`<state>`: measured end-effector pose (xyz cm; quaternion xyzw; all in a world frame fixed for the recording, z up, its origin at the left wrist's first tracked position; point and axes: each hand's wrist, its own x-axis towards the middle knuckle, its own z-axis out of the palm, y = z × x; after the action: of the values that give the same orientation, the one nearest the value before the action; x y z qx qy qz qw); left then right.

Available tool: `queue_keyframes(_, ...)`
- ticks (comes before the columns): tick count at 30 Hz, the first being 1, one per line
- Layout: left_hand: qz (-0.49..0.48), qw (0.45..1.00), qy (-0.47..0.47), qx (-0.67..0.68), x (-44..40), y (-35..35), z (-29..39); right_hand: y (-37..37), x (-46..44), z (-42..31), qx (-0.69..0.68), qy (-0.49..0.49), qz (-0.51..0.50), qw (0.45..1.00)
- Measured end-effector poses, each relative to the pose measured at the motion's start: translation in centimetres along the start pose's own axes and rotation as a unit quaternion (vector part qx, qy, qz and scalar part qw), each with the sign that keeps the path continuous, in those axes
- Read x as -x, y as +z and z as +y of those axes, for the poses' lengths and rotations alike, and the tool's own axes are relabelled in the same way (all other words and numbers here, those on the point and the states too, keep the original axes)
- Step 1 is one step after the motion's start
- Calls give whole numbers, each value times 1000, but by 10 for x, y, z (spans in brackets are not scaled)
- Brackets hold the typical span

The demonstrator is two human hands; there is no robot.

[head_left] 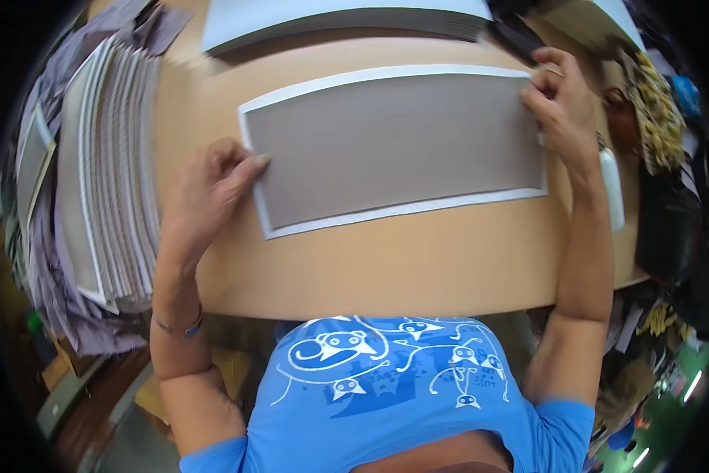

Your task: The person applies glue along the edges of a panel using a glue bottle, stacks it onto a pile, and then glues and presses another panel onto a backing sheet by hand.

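A grey rectangular panel with a white border [394, 146] spans the space between my hands, over the light wooden table. My left hand [216, 185] pinches its left edge, thumb lying on the front face. At the upper right corner, my right hand [561, 106] grips the panel between thumb and fingers. The panel is tilted slightly, its right end farther from me than its left. Whether its lower edge touches the table I cannot tell.
On the left stands a stack of similar white-edged panels [118, 173], with grey-purple cloth [94, 335] around it. A white stack [347, 24] lies at the back. Yellow gloves [653, 114] and a white oblong object [611, 189] are at the right. The table [417, 276] has a rounded front edge.
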<state>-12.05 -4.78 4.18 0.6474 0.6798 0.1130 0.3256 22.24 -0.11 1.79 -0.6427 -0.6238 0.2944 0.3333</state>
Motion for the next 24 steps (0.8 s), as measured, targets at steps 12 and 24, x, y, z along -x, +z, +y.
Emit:
queue_keyframes(12,-4,999,20,-25,-3,-1,3,-3,-1,-6,24,17,-3,1000)
queue_keyframes(24,-23,999,29,-26,-5,0,0,-4,-4,5,16,-9,-7,1000)
